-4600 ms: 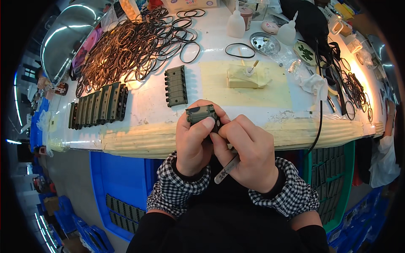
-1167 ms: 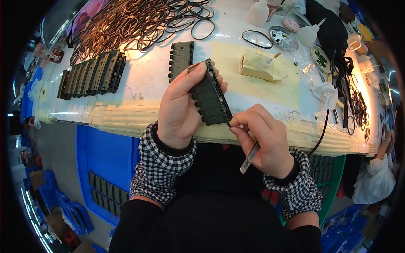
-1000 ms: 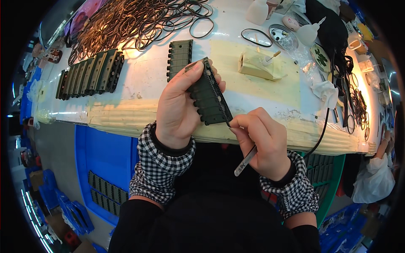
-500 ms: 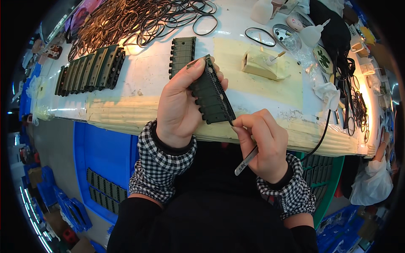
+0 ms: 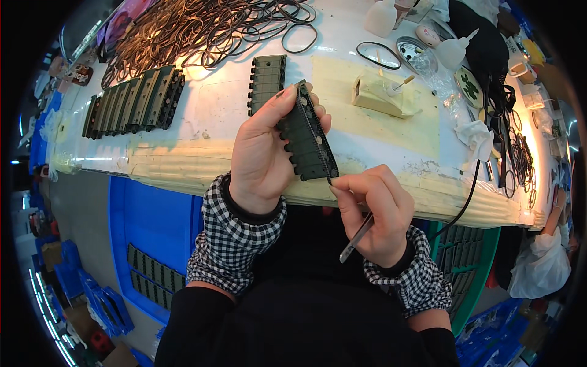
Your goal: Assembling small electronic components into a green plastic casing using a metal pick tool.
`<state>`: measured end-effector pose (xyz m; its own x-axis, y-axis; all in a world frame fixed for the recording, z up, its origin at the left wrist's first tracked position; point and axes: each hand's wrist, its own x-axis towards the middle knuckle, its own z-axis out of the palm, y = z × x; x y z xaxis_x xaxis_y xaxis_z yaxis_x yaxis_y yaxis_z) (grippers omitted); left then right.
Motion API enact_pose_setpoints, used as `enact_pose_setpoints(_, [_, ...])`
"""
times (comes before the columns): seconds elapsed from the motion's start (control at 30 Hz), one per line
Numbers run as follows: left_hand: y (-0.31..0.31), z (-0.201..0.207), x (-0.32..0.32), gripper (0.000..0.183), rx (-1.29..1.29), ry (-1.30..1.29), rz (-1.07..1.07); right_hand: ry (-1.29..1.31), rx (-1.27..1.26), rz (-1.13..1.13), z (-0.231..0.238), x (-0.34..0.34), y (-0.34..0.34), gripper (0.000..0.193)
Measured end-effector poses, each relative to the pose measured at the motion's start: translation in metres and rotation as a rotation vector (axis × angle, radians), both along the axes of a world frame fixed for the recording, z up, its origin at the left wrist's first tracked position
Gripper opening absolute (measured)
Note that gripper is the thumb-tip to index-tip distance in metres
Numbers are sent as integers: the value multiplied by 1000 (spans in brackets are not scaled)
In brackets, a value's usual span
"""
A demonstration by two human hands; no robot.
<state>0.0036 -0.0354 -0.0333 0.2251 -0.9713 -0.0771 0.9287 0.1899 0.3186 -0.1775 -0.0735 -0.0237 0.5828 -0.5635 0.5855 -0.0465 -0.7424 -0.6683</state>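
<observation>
While the left hand (image 5: pixel 263 153) holds a dark green ridged piece (image 5: pixel 307 147) between its thumb and the fingers curled behind the upper end, the right hand (image 5: pixel 380 211) has its thumb and forefinger pinched together on a thin dark strip (image 5: pixel 329 181) at the piece's lower corner, just left of those right fingertips; the piece hangs tilted, its long edge with a row of small round discs running from the left fingers down towards the right ones. A metal tool (image 5: pixel 356 240) (only its handle end shows plainly) sits in the right palm and juts out below the fingers. Just beyond the left thumb a similar green piece (image 5: pixel 267 76) lies on the table, with a row of green pieces (image 5: pixel 134 101) well to the left of the left fingers and a heap of dark loops (image 5: pixel 202 37) farther beyond them; a pale yellow block (image 5: pixel 373 96) rests to the right of the left fingertips, beyond the right ones
</observation>
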Motion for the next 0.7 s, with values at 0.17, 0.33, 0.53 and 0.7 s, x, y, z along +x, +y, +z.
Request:
enact_pose_setpoints(0.17, [0,-3,1,24,-67,122,-39,-105,17,58,0,-1,2,23])
enact_pose_setpoints(0.33, [-1,0,-1,20,1,67,-2,-93,38,-69,6,6,5,26])
enact_pose_setpoints(0.53, [-2,-1,-1,21,-24,76,-18,-99,-93,-87,1,14,-1,29])
enact_pose_setpoints(0.7, [-1,-1,0,22,-38,95,-41,-110,-171,-74,0,12,-5,27])
